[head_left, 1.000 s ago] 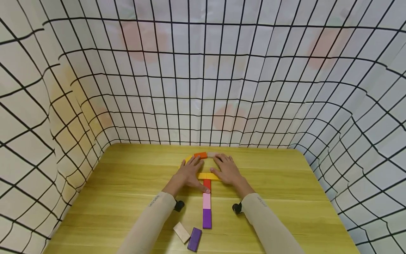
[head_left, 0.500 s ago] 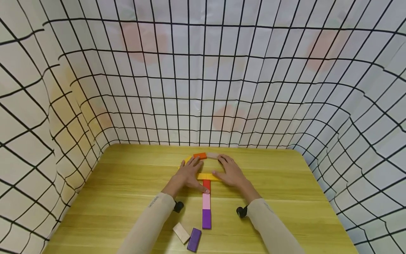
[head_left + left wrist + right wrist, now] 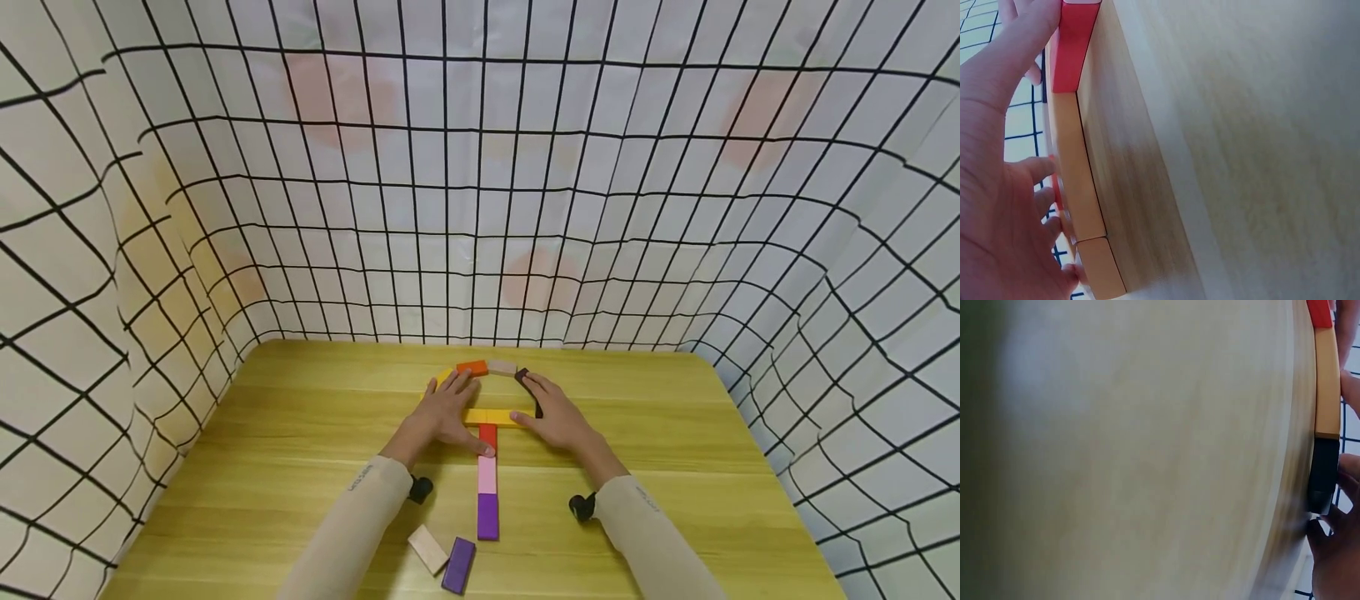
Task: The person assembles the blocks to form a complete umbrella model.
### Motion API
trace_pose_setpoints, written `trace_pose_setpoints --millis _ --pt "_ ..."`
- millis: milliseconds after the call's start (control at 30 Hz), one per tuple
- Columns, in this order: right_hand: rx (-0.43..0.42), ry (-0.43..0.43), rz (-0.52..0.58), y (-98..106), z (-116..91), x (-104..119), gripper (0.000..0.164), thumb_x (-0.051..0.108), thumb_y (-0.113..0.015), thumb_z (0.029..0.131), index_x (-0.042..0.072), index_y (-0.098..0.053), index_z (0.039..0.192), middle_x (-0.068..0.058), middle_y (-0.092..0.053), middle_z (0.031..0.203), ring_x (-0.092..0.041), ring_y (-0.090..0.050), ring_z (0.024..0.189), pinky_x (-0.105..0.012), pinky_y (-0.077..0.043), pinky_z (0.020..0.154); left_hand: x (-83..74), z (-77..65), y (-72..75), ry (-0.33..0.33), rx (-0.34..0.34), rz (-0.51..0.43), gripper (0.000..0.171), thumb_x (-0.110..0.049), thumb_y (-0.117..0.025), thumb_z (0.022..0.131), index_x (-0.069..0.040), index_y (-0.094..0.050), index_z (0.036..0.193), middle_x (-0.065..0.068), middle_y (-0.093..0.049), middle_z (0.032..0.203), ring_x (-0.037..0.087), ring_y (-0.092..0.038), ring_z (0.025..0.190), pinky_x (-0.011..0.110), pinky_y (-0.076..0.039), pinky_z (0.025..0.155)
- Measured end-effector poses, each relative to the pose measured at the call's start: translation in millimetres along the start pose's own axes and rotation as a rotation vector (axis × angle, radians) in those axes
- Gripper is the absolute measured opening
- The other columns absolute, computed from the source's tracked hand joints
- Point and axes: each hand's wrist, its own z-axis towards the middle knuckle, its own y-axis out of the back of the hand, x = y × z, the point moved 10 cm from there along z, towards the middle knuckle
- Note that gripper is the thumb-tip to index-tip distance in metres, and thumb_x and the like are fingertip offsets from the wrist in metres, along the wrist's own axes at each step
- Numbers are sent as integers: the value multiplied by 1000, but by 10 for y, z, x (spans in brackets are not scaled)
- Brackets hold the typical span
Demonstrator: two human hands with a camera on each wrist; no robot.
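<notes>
My left hand lies spread over the left part of an umbrella-like outline of flat blocks. Its thumb touches the red block, and its fingertips rest by a yellow block and an orange block. My right hand reaches over the right part. Its fingers touch the black blocks, while the thumb rests on the yellow crossbar blocks. A pale wooden block sits at the top of the arc. Pink and purple blocks continue the stem below the red one.
Near the front of the wooden table, a loose beige block and a loose dark purple block lie close together. A black wire grid with white sheeting surrounds the table's back and sides.
My right hand has shifted right along the arc, uncovering the pale block's end and parts of the black blocks. The left hand stays nearly in place.
</notes>
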Motion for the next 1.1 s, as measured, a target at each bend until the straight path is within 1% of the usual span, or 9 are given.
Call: trace_pose_setpoints --millis 100,267,433,600,700,833,933,1033,1100 --pt "3 -4 30 11 -21 8 89 62 -58 97 12 -28 164 -9 -25 171 -37 -27 156 -61 -30 123 -3 1 -16 -15 -10 -6 132 -88 -71 64 -20 -21 167 6 -7 175 32 -3 162 63 -3 128" --pt "1 -6 85 58 -75 15 91 63 -59 97 15 -24 165 -9 -20 172 -39 -25 156 -64 -30 122 14 -39 -8 -64 -48 -28 129 -86 -70 69 -19 -19 167 9 -7 175 36 -1 161 67 -1 126" --pt "-29 14 93 182 -163 21 91 63 -60 97 14 -26 165 -10 -20 172 -39 -25 156 -64 -31 121 81 -175 130 -100 -94 -72 130 -81 -75 70 -16 -17 167 9 -8 175 39 -4 161 66 -1 127" --pt "-46 49 98 293 -290 47 90 59 -64 95 9 -30 163 -12 -23 171 -41 -25 155 -67 -30 120 204 -404 265 -97 -134 -148 131 -75 -81 68 -16 -19 167 11 -11 174 40 -9 160 63 -5 128" --pt "-49 60 91 337 -374 62 91 57 -66 94 9 -31 162 -11 -24 171 -41 -25 155 -68 -29 120 249 -560 312 -97 -148 -185 130 -74 -83 67 -19 -20 167 11 -13 174 40 -11 160 64 -6 128" --pt "-41 71 93 380 -506 101 91 55 -70 93 11 -31 163 -10 -22 172 -41 -23 156 -69 -29 119 264 -752 352 -93 -171 -241 129 -71 -85 67 -20 -21 166 10 -15 174 41 -14 159 68 -10 126" --pt "-27 70 91 382 -613 130 91 56 -70 93 15 -31 163 -8 -21 172 -40 -22 157 -70 -29 119 252 -885 362 -89 -187 -271 129 -71 -86 67 -21 -21 166 9 -16 173 45 -16 158 72 -20 122" --pt "-12 69 91 374 -720 172 90 59 -69 92 20 -30 164 -4 -19 173 -38 -22 157 -68 -30 120 222 -1008 358 -96 -202 -292 126 -72 -84 68 -24 -21 166 6 -16 173 47 -18 156 72 -28 118" --pt "-9 81 97 377 -788 219 90 59 -70 92 20 -30 164 -3 -19 173 -38 -23 157 -68 -32 119 196 -1083 347 -103 -212 -309 123 -73 -83 70 -26 -22 166 5 -17 173 45 -19 157 71 -32 117"
